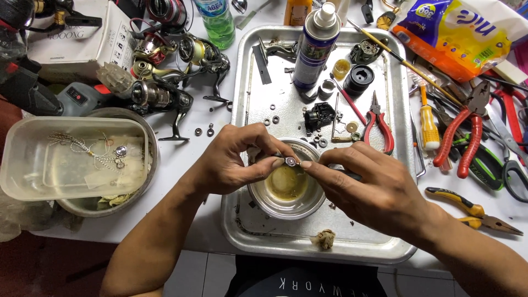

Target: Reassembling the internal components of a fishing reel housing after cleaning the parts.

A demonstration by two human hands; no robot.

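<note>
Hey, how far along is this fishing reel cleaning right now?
Done: one reel is stripped, loose parts lying on the metal tray. In hand: left hand and right hand pinch a small bearing over the bowl of yellowish liquid. Left: several whole reels wait beside the tray.

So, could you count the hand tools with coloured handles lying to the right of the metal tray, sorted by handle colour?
Red-handled pliers: 2, small ones at the tray's right edge, big ones beside it
Yellow-handled screwdriver: 1
Yellow-and-black-handled pliers: 1
Green-and-black-handled tool: 1
Total: 5
More tools lie half hidden further right; I left them out.
</note>
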